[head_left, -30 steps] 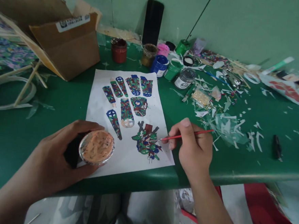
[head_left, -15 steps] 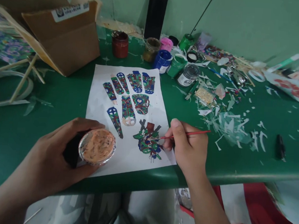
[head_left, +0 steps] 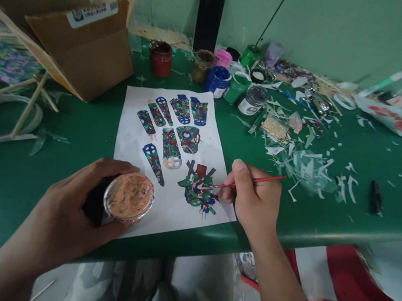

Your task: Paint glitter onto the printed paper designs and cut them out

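Note:
My left hand [head_left: 76, 206] is wrapped round a jar of peach-coloured paint [head_left: 129, 196], held over the lower left corner of a white paper sheet [head_left: 134, 114]. Between the thumb and fingers of my right hand [head_left: 253, 195] is a thin red paintbrush [head_left: 266, 179]. Its tip points left, at a cluster-shaped design [head_left: 200, 191] in green, blue, brown and black on the lower right of the sheet. Whether the bristles touch the paper I cannot tell. Several tapered painted pieces [head_left: 172, 144] with similar patterns fill the sheet's upper part.
Open paint jars in red-brown [head_left: 160, 60], blue [head_left: 217, 82] and green [head_left: 238, 88] line the back, beside a dark grey jar [head_left: 252, 101]. A phone [head_left: 209, 20] leans on the wall. A cardboard box [head_left: 80, 46] stands left; plastic scraps [head_left: 310, 169] litter the right side.
The brush tip has shifted slightly left over the cluster design, with my right hand turned a little. My left hand keeps hold of the paint jar. The whole view has drifted slightly.

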A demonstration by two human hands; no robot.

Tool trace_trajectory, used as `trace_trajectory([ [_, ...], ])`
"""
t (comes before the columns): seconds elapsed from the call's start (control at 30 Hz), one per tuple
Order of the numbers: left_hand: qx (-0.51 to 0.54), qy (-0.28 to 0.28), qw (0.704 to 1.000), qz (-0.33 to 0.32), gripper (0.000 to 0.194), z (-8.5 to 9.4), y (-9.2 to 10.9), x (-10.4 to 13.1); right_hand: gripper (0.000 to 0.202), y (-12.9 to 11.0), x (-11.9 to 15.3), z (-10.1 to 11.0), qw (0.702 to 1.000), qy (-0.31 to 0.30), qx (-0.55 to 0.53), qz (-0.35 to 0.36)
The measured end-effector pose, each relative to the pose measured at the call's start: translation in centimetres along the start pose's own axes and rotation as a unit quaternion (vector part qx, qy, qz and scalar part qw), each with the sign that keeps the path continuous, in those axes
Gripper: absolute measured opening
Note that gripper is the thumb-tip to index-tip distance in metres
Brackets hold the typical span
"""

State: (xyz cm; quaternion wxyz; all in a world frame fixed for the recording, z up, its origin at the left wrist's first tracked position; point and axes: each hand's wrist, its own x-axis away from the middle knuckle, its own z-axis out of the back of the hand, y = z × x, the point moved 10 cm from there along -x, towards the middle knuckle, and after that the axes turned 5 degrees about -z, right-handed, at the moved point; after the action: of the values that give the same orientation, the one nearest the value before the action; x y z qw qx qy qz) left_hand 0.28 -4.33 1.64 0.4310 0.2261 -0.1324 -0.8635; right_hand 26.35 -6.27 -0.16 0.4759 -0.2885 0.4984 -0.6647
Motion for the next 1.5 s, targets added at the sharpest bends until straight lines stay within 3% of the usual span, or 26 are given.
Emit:
trace_trajectory([
  [0.6, 0.019, 0.004, 1.000, 0.023, 0.043, -0.01, -0.26, 0.09, 0.045, -0.14, -0.02, -0.21, 1.000, -0.012, -0.008, 0.003],
  [0.73, 0.015, 0.004, 1.000, 0.003, 0.045, 0.01, -0.07, 0.07, 0.044, 0.00, -0.04, -0.53, 0.999, -0.026, -0.019, 0.001],
  [1.5, 0.014, 0.047, 0.999, -0.011, 0.048, 0.49, 0.31, -0.16, 0.042, -0.43, -0.08, 0.32, 1.000, 0.018, 0.007, 0.022],
])
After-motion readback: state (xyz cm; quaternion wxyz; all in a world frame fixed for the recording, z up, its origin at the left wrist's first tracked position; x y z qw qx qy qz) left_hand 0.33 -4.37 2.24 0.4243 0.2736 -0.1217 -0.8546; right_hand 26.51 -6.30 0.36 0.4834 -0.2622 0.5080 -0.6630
